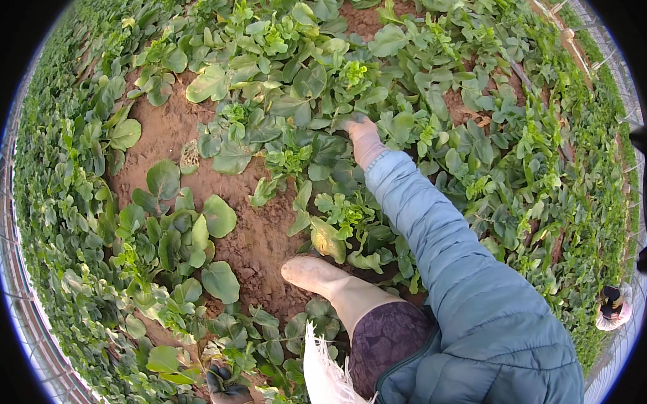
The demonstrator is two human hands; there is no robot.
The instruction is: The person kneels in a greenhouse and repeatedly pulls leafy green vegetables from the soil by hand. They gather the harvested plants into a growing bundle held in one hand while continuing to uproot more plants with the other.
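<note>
My right hand (363,136), in a pale glove with darker fingertips, reaches forward into leafy green plants (311,85). Leaves hide its fingers, so any grip there is unclear. At the bottom left, my left hand (228,392) wears a glove with dark fingers. It is low among the leaves, its fingertips beside the stems of a leafy plant (166,360); whether it grips them cannot be made out. Between the hands, a yellowing leaf (327,239) hangs from a plant just ahead of my beige boot (315,277).
Bare reddish soil (166,127) shows between the plants, and a leafy clump (188,233) grows left of the boot. White fringed cloth (329,373) hangs by my leg. Another person (614,306) is at the far right. Pipework (568,33) runs along the right edge.
</note>
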